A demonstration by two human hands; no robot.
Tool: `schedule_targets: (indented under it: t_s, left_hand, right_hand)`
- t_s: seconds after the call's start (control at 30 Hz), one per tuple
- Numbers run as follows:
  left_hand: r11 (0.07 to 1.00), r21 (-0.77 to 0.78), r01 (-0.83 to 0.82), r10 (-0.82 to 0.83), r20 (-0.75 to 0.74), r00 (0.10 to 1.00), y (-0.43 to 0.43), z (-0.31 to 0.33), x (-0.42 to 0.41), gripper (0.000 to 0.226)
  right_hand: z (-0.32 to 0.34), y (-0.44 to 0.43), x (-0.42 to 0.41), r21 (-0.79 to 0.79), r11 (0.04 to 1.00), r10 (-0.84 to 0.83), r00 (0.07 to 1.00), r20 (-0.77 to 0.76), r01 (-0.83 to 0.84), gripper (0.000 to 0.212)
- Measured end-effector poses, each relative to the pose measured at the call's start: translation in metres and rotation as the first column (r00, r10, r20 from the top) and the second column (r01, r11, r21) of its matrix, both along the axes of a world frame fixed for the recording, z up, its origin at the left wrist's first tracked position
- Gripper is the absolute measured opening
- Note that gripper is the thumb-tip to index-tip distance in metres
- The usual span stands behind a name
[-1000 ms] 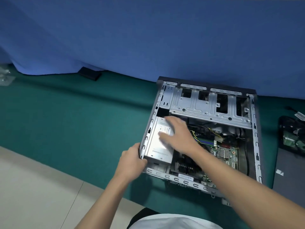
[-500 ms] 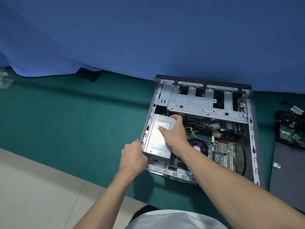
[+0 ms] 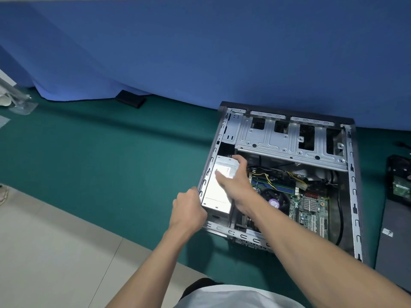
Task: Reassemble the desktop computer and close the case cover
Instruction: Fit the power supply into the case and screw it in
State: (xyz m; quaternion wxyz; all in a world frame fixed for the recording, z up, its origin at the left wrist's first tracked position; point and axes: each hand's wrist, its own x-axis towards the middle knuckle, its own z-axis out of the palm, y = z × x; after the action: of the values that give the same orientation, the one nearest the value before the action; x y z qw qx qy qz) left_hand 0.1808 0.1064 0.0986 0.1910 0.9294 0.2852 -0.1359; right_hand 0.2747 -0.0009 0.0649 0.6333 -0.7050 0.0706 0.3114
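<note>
An open desktop case (image 3: 352, 174) lies on its side on the green mat, its motherboard (image 3: 309, 205) exposed. A silver power supply (image 3: 216, 192) sits in the case's near-left corner. My right hand (image 3: 235, 181) lies on top of the power supply, fingers curled over its far edge and thumb across the label. My left hand (image 3: 189, 207) grips the case's left wall at the near corner, beside the power supply. The dark case cover (image 3: 393, 245) lies flat on the mat to the right of the case.
A silver drive cage (image 3: 289, 141) spans the case's far end. A loose black drive (image 3: 400, 178) rests beyond the cover at far right. A small black object (image 3: 131, 99) lies by the blue curtain. Pale floor tiles (image 3: 55, 252) border the mat on the near left.
My right hand went from lying flat on the power supply to curling over its far edge. The power supply's near end now looks slightly raised. My left hand stays on the case wall.
</note>
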Motion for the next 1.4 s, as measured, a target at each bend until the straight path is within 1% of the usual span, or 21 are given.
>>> schedule_targets:
  t_s: [0.03, 0.07, 0.17, 0.23, 0.3, 0.33, 0.37, 0.4, 0.47, 0.53, 0.63, 0.7, 0.77, 0.87, 0.97, 1.03, 1.13, 1.2, 1.3, 1.37, 1.4]
  left_hand:
    - [1.0, 0.002, 0.005, -0.005, 0.002, 1.0, 0.0, -0.001, -0.001, 0.022]
    - [1.0, 0.002, 0.002, -0.002, 0.003, 1.0, 0.0, -0.002, 0.0, 0.023]
    - [0.999, -0.035, -0.002, 0.002, -0.006, 1.0, 0.003, 0.0, 0.0, 0.023]
    - [0.983, -0.185, 0.01, -0.012, -0.009, 1.0, 0.011, 0.001, -0.002, 0.022]
    - [0.899, -0.436, -0.046, 0.049, -0.005, 0.999, 0.019, 0.002, -0.004, 0.023]
    - [0.847, -0.524, -0.083, 0.097, 0.0, 0.995, 0.02, 0.001, -0.003, 0.022]
    - [0.824, -0.557, -0.106, 0.131, 0.005, 0.991, 0.02, -0.001, -0.001, 0.021]
    - [0.826, -0.552, -0.115, 0.142, 0.006, 0.99, 0.019, -0.003, 0.002, 0.023]
    - [0.858, -0.499, -0.121, 0.146, 0.011, 0.989, 0.015, -0.011, 0.011, 0.042]
    - [0.89, -0.437, -0.131, 0.152, 0.014, 0.988, 0.01, -0.019, 0.021, 0.056]
    - [0.923, -0.355, -0.151, 0.178, 0.044, 0.983, 0.005, -0.025, 0.031, 0.065]
    - [0.94, -0.301, -0.159, 0.188, 0.07, 0.98, 0.004, -0.029, 0.034, 0.068]
    - [0.952, -0.265, -0.151, 0.176, 0.072, 0.982, 0.004, -0.033, 0.034, 0.071]
    - [0.959, -0.246, -0.142, 0.168, 0.087, 0.982, 0.004, -0.036, 0.034, 0.072]
    - [0.96, -0.237, -0.148, 0.172, 0.084, 0.982, 0.004, -0.036, 0.034, 0.076]
    - [0.963, -0.229, -0.143, 0.168, 0.093, 0.981, 0.004, -0.036, 0.034, 0.074]
    - [0.964, -0.228, -0.138, 0.165, 0.104, 0.981, 0.004, -0.037, 0.034, 0.072]
    - [0.964, -0.232, -0.132, 0.159, 0.106, 0.982, 0.004, -0.037, 0.034, 0.071]
    - [0.965, -0.229, -0.129, 0.156, 0.104, 0.982, 0.005, -0.037, 0.034, 0.07]
    - [0.968, -0.215, -0.129, 0.153, 0.1, 0.983, 0.005, -0.038, 0.033, 0.07]
    - [0.968, -0.214, -0.128, 0.153, 0.101, 0.983, 0.004, -0.039, 0.033, 0.071]
  right_hand:
    - [-0.001, -0.006, 0.0, 0.1, 0.995, 0.007, 0.998, -0.066, 0.0, 0.054]
    - [-0.002, -0.011, 0.0, 0.136, 0.991, 0.001, 0.998, -0.066, 0.008, 0.05]
    - [-0.006, -0.015, 0.006, -0.012, 1.0, 0.021, 0.998, 0.052, -0.02, 0.059]
    - [-0.008, -0.009, 0.015, -0.13, 0.991, 0.04, 0.997, 0.068, -0.031, 0.059]
    - [-0.008, -0.004, 0.024, -0.196, 0.98, 0.045, 0.998, 0.047, -0.035, 0.058]
    - [-0.009, -0.004, 0.028, -0.214, 0.976, 0.052, 0.998, 0.031, -0.045, 0.064]
    - [-0.01, -0.004, 0.03, -0.231, 0.971, 0.062, 0.998, 0.013, -0.057, 0.074]
    - [-0.011, -0.004, 0.032, -0.255, 0.965, 0.068, 0.998, 0.009, -0.064, 0.082]
    - [-0.013, -0.004, 0.032, -0.307, 0.95, 0.074, 0.996, 0.054, -0.054, 0.088]
    - [-0.015, -0.004, 0.026, -0.351, 0.935, 0.092, 0.99, 0.11, -0.047, 0.087]
    - [-0.018, -0.008, 0.018, -0.394, 0.918, 0.123, 0.979, 0.162, -0.05, 0.084]
    - [-0.017, -0.009, 0.022, -0.425, 0.903, 0.155, 0.974, 0.165, -0.072, 0.083]
    - [-0.016, -0.009, 0.032, -0.434, 0.894, 0.195, 0.968, 0.155, -0.111, 0.074]
    - [-0.014, -0.012, 0.047, -0.421, 0.882, 0.293, 0.947, 0.132, -0.214, 0.058]
    - [-0.012, -0.016, 0.049, -0.431, 0.875, 0.31, 0.94, 0.145, -0.222, 0.053]
    - [-0.013, -0.018, 0.042, -0.45, 0.863, 0.335, 0.927, 0.168, -0.23, 0.056]
    - [-0.017, -0.024, 0.026, -0.482, 0.808, 0.462, 0.872, 0.162, -0.339, 0.076]
    - [-0.015, -0.028, 0.023, -0.511, 0.774, 0.508, 0.848, 0.151, -0.373, 0.077]
    - [-0.006, -0.016, 0.021, -0.575, 0.755, 0.539, 0.799, 0.268, -0.316, 0.054]
    - [-0.008, 0.001, 0.011, -0.634, 0.752, 0.517, 0.76, 0.394, -0.183, 0.037]
    - [-0.01, 0.009, 0.005, -0.664, 0.738, 0.503, 0.755, 0.421, -0.121, 0.038]
